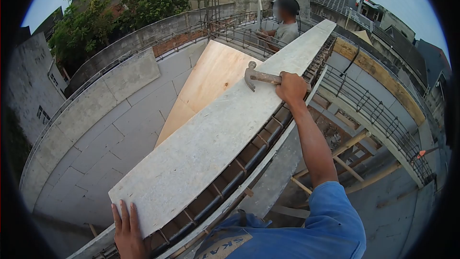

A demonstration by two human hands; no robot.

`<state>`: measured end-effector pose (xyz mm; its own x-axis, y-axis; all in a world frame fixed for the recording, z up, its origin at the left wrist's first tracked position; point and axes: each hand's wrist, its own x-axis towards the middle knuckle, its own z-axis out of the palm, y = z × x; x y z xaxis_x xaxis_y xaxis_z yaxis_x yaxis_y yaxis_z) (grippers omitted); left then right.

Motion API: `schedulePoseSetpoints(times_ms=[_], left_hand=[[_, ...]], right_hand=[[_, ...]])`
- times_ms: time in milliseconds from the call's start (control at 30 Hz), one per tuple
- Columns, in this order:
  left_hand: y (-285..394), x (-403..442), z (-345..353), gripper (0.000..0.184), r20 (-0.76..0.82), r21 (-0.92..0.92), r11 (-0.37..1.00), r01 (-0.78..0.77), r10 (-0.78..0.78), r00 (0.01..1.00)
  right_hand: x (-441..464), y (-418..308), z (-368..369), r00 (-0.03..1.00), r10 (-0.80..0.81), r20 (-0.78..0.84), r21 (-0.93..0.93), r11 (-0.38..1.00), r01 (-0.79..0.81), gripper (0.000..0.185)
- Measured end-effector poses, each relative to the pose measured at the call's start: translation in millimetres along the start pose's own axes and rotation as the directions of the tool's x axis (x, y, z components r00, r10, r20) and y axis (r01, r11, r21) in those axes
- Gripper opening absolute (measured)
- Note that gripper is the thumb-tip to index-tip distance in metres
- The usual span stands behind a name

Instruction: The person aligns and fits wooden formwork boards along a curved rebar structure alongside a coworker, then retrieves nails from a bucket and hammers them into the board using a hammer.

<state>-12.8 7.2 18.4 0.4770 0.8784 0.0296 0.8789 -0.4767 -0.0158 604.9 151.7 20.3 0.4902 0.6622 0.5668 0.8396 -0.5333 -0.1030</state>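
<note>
My right hand point(291, 88) is closed round the wooden handle of a claw hammer point(267, 77), above the far half of a long grey board point(191, 139). The hammer's metal head points left, over the board's surface. At the board's near left corner, my left hand point(128, 230) lies with its fingers stretched out on the edge. Beneath and along the right side of the board runs a rebar cage point(239, 165) inside a narrow form. A plain plywood sheet point(211, 81) leans on the far side of the board.
Another person point(286, 21) stands beyond the board's far end. A block wall point(110, 139) curves along the left. At right are more rebar point(369, 103), a timber plank point(378, 76) and bamboo poles point(352, 144) over a drop.
</note>
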Motion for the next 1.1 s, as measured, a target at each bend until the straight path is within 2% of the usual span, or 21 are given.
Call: schedulePoseSetpoints(times_ms=[33, 67, 100, 167, 200, 300, 367, 400, 467, 500, 600, 667, 700, 767, 800, 867, 900, 967, 1000, 1067, 1100], left_hand=[[-9, 2, 9, 0.095, -0.005, -0.130, 0.991, 0.025, -0.026, 1.000], [-17, 0, 15, 0.120, -0.003, -0.257, 0.965, 0.048, -0.050, 0.999], [-11, -1, 1, 0.120, 0.001, -0.248, 0.968, 0.048, -0.049, 0.999], [8, 2, -35, 0.079, 0.077, -0.249, 0.968, 0.022, -0.003, 0.997], [7, 3, -36, 0.079, 0.076, -0.244, 0.970, 0.013, 0.006, 0.997], [-4, 15, -38, 0.064, 0.034, -0.196, 0.976, -0.093, 0.102, 0.994], [-14, 31, -40, 0.098, 0.031, -0.378, 0.924, -0.058, 0.075, 0.997], [-18, 41, -42, 0.098, 0.032, -0.366, 0.927, -0.078, 0.097, 0.995], [-16, 65, -51, 0.126, -0.037, -0.389, 0.914, -0.116, 0.110, 0.993], [-10, 76, -56, 0.126, -0.036, -0.378, 0.916, -0.133, 0.129, 0.991], [11, 118, -68, 0.120, -0.007, -0.305, 0.924, -0.228, 0.238, 0.971], [17, 153, -60, 0.110, -0.085, -0.369, 0.851, -0.374, 0.369, 0.925], [16, 173, -52, 0.110, -0.088, -0.361, 0.848, -0.388, 0.383, 0.919], [12, 214, -30, 0.095, -0.245, -0.384, 0.762, -0.521, 0.460, 0.853], [18, 227, -20, 0.095, -0.247, -0.381, 0.755, -0.533, 0.473, 0.846], [30, 247, -2, 0.072, -0.232, -0.549, 0.755, -0.360, 0.276, 0.933], [37, 250, 6, 0.072, -0.235, -0.548, 0.750, -0.370, 0.286, 0.929], [50, 250, 27, 0.063, -0.133, -0.464, 0.846, -0.262, 0.226, 0.965], [52, 253, 34, 0.059, -0.218, -0.392, 0.864, -0.314, 0.244, 0.945], [52, 254, 39, 0.057, -0.259, -0.393, 0.852, -0.347, 0.259, 0.930], [53, 251, 36, 0.055, -0.292, -0.385, 0.846, -0.369, 0.267, 0.918]], right_hand=[[1, 0, 0, 1.000, 0.002, -0.001, 0.009, 1.000, -0.002, 0.020], [1, 1, 0, 1.000, -0.009, -0.003, 0.018, 1.000, 0.009, 0.020], [0, 3, 1, 1.000, -0.018, -0.004, 0.024, 1.000, 0.019, 0.020], [0, 5, 3, 1.000, -0.021, -0.012, 0.033, 0.999, 0.021, 0.020], [0, 6, 3, 0.999, -0.030, -0.020, 0.036, 0.999, 0.030, 0.019], [2, 11, 9, 1.000, -0.019, -0.024, 0.035, 0.999, 0.020, 0.023], [0, 11, 7, 1.000, 0.006, -0.021, 0.040, 0.999, -0.005, 0.022], [-1, 11, 4, 1.000, -0.011, -0.029, 0.055, 0.998, 0.012, 0.020], [-1, 11, 1, 0.999, -0.007, -0.040, 0.069, 0.998, 0.010, 0.018], [-1, 12, 1, 0.999, -0.005, -0.033, 0.077, 0.997, 0.007, 0.018], [-3, 15, 3, 0.999, 0.012, -0.034, 0.097, 0.995, -0.009, 0.018], [-2, 16, 4, 1.000, 0.007, -0.026, 0.112, 0.994, -0.004, 0.017], [-1, 18, 7, 0.999, 0.022, -0.033, 0.110, 0.994, -0.018, 0.017], [0, 22, 13, 0.994, -0.039, -0.098, 0.110, 0.993, 0.050, 0.019], [0, 22, 12, 0.994, -0.027, -0.102, 0.104, 0.994, 0.037, 0.019], [-1, 22, 11, 0.985, -0.046, -0.165, 0.106, 0.992, 0.064, 0.018], [-2, 21, 12, 0.985, -0.038, -0.169, 0.099, 0.994, 0.055, 0.018], [0, 21, 13, 0.968, -0.039, -0.248, 0.096, 0.993, 0.065, 0.013], [0, 21, 13, 0.967, -0.041, -0.252, 0.088, 0.994, 0.066, 0.013], [0, 23, 13, 0.939, 0.004, -0.343, 0.192, 0.979, 0.066, 0.010], [2, 24, 17, 0.941, -0.002, -0.338, 0.198, 0.978, 0.073, 0.010]])
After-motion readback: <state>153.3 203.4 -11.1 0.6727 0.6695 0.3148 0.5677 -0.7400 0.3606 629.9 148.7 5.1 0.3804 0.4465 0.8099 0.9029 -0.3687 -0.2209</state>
